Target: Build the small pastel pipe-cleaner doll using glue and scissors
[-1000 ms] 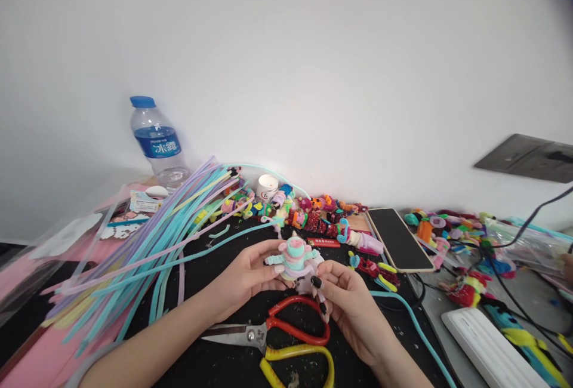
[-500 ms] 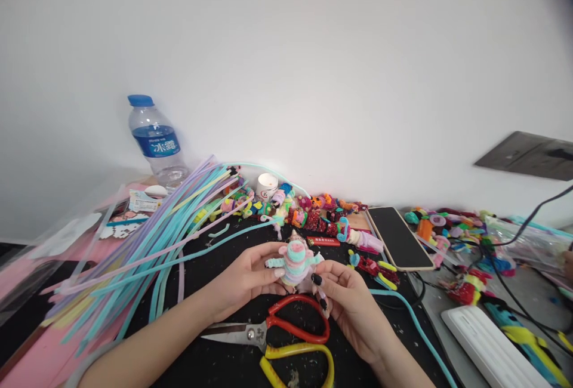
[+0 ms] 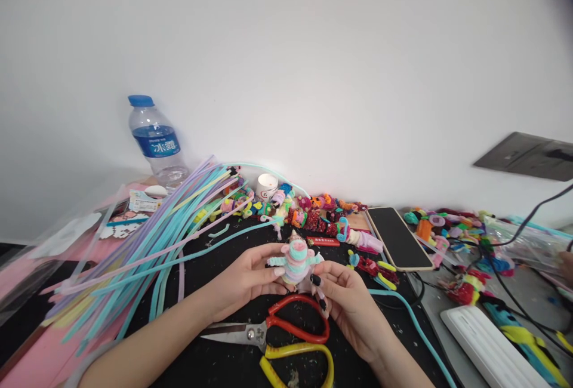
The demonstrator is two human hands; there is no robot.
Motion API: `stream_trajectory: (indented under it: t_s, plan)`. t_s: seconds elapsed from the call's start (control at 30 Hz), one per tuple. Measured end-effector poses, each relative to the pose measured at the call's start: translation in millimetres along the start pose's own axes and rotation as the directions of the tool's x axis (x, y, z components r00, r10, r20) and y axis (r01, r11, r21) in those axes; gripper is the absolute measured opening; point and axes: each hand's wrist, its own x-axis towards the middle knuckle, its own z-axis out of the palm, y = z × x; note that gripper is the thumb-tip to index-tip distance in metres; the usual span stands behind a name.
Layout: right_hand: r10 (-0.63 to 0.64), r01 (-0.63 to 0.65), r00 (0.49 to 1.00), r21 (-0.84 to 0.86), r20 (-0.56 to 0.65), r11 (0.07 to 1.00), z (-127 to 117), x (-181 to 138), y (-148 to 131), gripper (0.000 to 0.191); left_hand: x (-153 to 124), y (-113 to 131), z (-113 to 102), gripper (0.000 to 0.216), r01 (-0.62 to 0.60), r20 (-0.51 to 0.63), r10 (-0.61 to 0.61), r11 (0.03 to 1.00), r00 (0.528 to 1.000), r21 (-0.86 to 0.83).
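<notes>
A small pipe-cleaner doll (image 3: 297, 261) in pink, turquoise and lilac rings is held up between my two hands, its stubby arms spread to the sides. My left hand (image 3: 250, 273) pinches its left side, thumb in front and fingers behind. On the other side my right hand (image 3: 341, 292), with dark nails, grips the lower right of the doll. Just below lie scissors (image 3: 257, 335) with one red and one yellow handle, blades pointing left on the black mat (image 3: 224, 367).
Long pastel pipe cleaners (image 3: 165, 239) are heaped at left, before a water bottle (image 3: 156, 140). Several finished dolls (image 3: 313, 221) line the wall beside a white cup (image 3: 267, 186). A phone (image 3: 400, 237), a white power strip (image 3: 483, 346) and black cables lie right. Part of another person's hand (image 3: 566, 265) shows at the right edge.
The doll has shifted very slightly to the right and tipped a little between my hands. Both hands keep their hold; the surroundings look the same.
</notes>
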Motion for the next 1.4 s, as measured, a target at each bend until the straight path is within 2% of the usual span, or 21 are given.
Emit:
stream_trajectory:
  t_s: [0.23,0.47,0.8,1.03,1.4]
  plan:
    - [0.014,-0.014,1.000,-0.019,-0.008,1.000,1.9,-1.8,1.0,0.027,2.3,-0.7,1.0,0.043,-0.032,0.009,0.032,0.998,0.999,0.047]
    - [0.009,-0.009,1.000,-0.061,-0.001,0.998,3.9,-0.8,1.7,0.027,4.7,-2.1,2.2,0.045,-0.055,-0.037,0.059,0.995,0.998,0.085]
    - [-0.058,0.054,0.998,-0.168,-0.019,0.984,7.3,-3.1,1.9,0.027,5.0,-1.4,3.7,0.047,-0.005,-0.119,0.024,0.987,0.993,0.161]
    - [-0.065,0.065,0.998,-0.152,0.001,0.986,7.9,-2.4,2.9,0.026,5.2,-2.2,2.5,0.041,-0.001,-0.116,0.019,0.988,0.993,0.155]
    - [-0.070,0.069,0.998,-0.172,-0.003,0.983,8.0,-1.9,4.7,0.026,4.7,-2.9,2.4,0.044,-0.003,-0.130,0.020,0.992,0.991,0.128]
